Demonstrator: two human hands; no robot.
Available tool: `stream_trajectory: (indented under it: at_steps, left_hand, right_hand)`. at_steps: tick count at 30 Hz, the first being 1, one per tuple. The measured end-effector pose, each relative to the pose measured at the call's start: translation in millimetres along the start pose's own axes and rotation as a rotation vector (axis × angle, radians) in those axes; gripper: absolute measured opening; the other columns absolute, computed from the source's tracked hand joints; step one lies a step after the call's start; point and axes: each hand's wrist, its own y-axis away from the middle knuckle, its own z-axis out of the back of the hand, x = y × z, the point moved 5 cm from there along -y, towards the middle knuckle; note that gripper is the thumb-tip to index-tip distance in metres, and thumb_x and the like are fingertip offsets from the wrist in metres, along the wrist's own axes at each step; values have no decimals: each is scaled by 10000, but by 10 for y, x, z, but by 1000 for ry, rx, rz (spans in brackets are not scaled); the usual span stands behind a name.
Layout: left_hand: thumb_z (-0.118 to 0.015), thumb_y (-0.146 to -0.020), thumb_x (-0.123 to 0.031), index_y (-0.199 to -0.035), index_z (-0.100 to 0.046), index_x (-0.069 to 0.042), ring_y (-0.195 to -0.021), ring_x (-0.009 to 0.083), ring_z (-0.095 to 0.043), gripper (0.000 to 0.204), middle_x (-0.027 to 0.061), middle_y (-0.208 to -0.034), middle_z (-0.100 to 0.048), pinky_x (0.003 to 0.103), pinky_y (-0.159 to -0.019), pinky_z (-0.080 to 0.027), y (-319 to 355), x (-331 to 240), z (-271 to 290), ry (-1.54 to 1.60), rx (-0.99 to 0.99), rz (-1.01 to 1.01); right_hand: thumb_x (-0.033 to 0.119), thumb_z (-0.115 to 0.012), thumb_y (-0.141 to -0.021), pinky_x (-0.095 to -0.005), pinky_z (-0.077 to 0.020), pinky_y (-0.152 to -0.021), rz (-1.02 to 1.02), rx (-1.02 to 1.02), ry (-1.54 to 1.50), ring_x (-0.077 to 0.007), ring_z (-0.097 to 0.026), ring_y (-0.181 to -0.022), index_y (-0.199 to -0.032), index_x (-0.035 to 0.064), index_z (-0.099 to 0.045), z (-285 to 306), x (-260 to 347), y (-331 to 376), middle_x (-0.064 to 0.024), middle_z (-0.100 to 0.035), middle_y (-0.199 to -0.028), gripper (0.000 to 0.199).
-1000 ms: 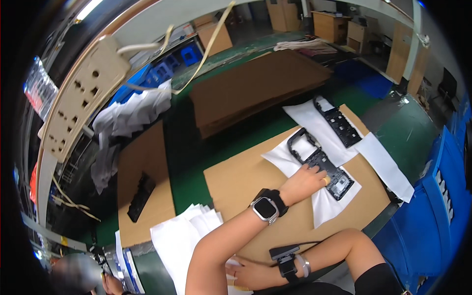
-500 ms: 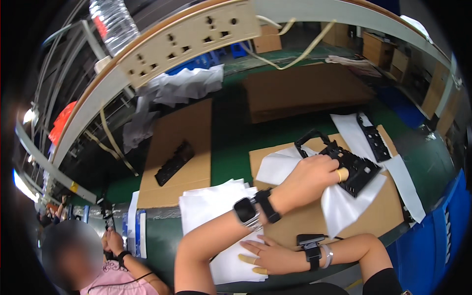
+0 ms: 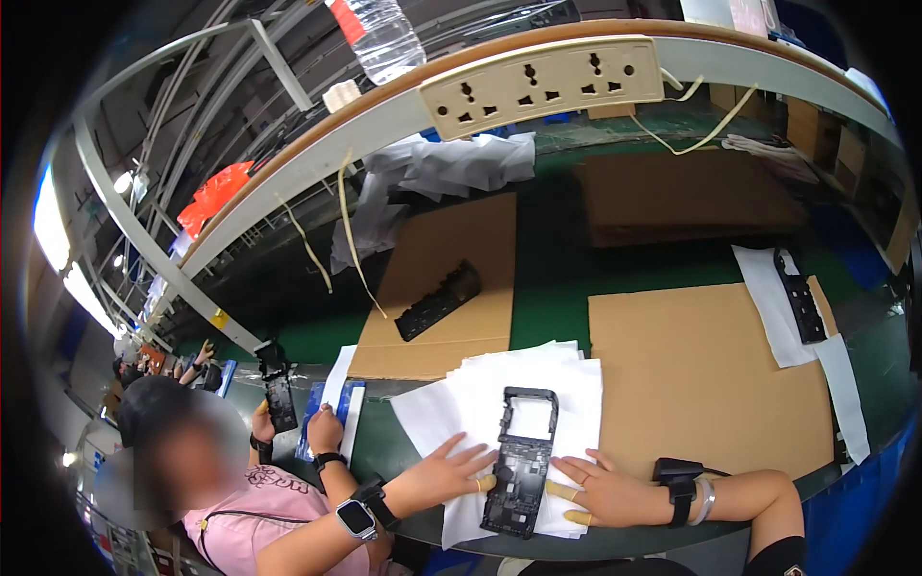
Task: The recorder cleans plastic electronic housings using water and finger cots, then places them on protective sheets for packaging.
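Note:
A black plastic frame [image 3: 519, 466] with a rectangular opening at its far end lies on a stack of white sheets [image 3: 574, 370] in front of me. My left hand [image 3: 444, 477] lies at its left side, fingers spread and the thumb at the frame's edge. On the right side, my right hand [image 3: 612, 492] rests flat on the sheets with its fingers stretched out close to the frame. Yellow finger covers show on both hands. Neither hand is wrapped round the frame.
Cardboard [image 3: 711, 384] lies to the right, with another black part [image 3: 799, 298] on white paper beyond. A black part [image 3: 439, 301] sits on a left cardboard sheet [image 3: 485, 240]. At left, a co-worker's hand holds a black frame [image 3: 279, 389]. A socket strip [image 3: 543, 84] spans the bench.
My left hand has brought the black frame from the right cardboard onto the white stack. The loose white sheet around it has come off the cardboard. My right hand now lies beside the frame.

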Motion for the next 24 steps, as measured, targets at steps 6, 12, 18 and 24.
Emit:
stream_trajectory:
  at_steps: [6,12,18,24]
  left_hand:
    - [-563,-760,-83,-1317,-429,-171,-1254,276,-383,580,112,-1317,-442,549,-1038,-243,292,68,-70,167,289,328]
    - [-552,-820,-221,-1278,-425,-4,-1057,302,-512,523,172,-1075,-562,501,-907,-380,219,181,511,55,-56,557]
    - [-527,-753,-653,-1354,-239,89,-814,368,-566,997,292,-1030,-508,485,-725,-464,-401,-216,-87,341,72,726]
    - [-727,-656,-445,-1392,-158,52,-931,401,-488,1055,336,-1117,-407,474,-796,-452,-468,-328,-280,249,53,644]
  right_hand:
    - [377,-472,-890,-524,-220,-1033,-37,5,-43,-310,-306,-1289,-1300,69,-449,23,41,-38,-227,-288,-1398,513]
    - [389,-448,-903,-530,-188,-1046,-95,23,-49,-316,-290,-1305,-1327,117,-418,-7,33,-67,-217,-246,-1424,505]
    - [349,-498,-882,-501,-233,-1036,-202,-65,-162,-325,-362,-1253,-1295,53,-421,188,122,-103,-223,-344,-1365,514]
    - [233,-539,-853,-389,-342,-992,-233,33,-347,-340,-409,-1205,-1273,18,-417,158,394,-134,-193,-455,-1277,488]
